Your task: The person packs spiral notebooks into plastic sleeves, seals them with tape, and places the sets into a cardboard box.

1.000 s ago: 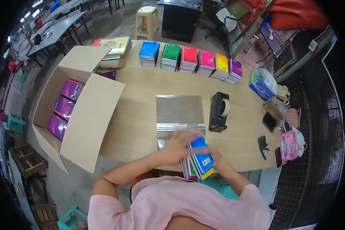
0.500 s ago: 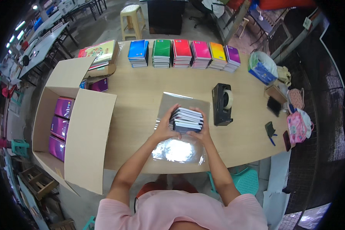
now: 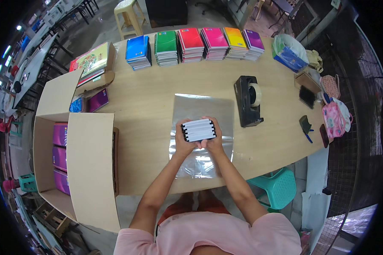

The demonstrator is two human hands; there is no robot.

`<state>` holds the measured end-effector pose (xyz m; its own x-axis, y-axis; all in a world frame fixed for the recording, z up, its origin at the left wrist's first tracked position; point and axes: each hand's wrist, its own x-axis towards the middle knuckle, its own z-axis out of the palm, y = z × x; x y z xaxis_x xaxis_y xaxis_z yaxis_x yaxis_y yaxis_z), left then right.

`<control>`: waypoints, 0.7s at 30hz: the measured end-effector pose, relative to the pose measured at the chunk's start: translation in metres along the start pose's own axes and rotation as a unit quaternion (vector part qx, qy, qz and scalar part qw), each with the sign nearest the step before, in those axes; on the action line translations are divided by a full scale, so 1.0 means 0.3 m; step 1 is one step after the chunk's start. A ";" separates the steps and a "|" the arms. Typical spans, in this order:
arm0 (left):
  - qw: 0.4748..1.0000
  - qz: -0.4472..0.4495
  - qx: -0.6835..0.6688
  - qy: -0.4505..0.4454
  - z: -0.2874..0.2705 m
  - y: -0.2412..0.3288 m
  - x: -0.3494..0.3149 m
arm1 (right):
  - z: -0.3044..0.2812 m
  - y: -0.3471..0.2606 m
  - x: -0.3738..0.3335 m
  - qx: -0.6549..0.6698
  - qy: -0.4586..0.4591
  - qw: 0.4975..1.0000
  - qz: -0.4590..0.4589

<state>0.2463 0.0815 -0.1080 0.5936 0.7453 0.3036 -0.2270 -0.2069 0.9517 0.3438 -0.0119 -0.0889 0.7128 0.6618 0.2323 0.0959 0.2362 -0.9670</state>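
Between my two hands sits a small stack of notebooks (image 3: 198, 130), its white page edges and dark bindings facing up. My left hand (image 3: 183, 144) is wrapped round the left side and my right hand (image 3: 215, 143) round the right, with the fingertips close together at the near side. Underneath lies a clear plastic sheet or bag (image 3: 203, 106), flat on the table and shiny; which of the two I cannot tell. To the right stands a black tape dispenser (image 3: 247, 108) with a roll of tape in it. The covers of the held notebooks are mostly hidden.
Along the table's far edge stand stacks of blue (image 3: 137, 49), green (image 3: 166, 44), red (image 3: 190, 40), pink (image 3: 215, 38), yellow (image 3: 235, 38) and purple notebooks (image 3: 253, 40). An open carton (image 3: 92, 165) holding purple packs is at left. A pink pouch (image 3: 334, 121) lies far right.
My hands have squared up the notebook stack; its edges look more even and its white page edges now face up. My view has shifted, and the plastic lies more fully in sight.
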 end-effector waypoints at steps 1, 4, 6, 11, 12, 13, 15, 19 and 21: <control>1.000 -0.009 -0.007 -0.009 0.004 0.013 0.006 | 0.012 -0.015 0.003 0.029 0.011 1.000 -0.001; 0.998 -0.039 -0.028 -0.032 -0.002 0.093 0.009 | -0.005 -0.010 -0.014 0.043 0.041 0.998 0.037; 0.997 -0.051 0.003 -0.061 -0.006 0.062 -0.011 | -0.016 0.001 -0.022 0.009 0.036 0.999 0.037; 0.986 -0.120 0.004 -0.112 -0.034 0.017 0.005 | -0.017 0.037 -0.047 0.018 0.029 0.999 0.002; 0.987 -0.105 0.022 -0.117 -0.035 0.024 0.014 | -0.008 0.044 -0.046 0.030 0.045 0.998 0.009; 0.988 -0.090 0.040 -0.122 -0.036 0.031 0.024 | -0.007 0.047 -0.043 0.017 0.054 0.998 0.005; 0.987 -0.068 0.058 -0.136 -0.046 0.034 0.039 | -0.013 0.069 -0.034 -0.020 0.070 0.997 -0.002; 0.978 -0.133 0.057 -0.149 -0.044 0.066 0.041 | 0.002 0.103 -0.047 -0.022 0.129 0.991 0.010; 0.973 -0.174 0.030 -0.152 -0.052 0.114 0.046 | -0.006 0.041 -0.038 0.003 0.103 0.995 0.003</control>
<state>0.2346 0.0946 -0.0721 0.8290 0.5574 -0.0454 0.0673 -0.0189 0.9976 0.3380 -0.0178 -0.1035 0.8410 0.5030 0.1995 0.0872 0.2379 -0.9674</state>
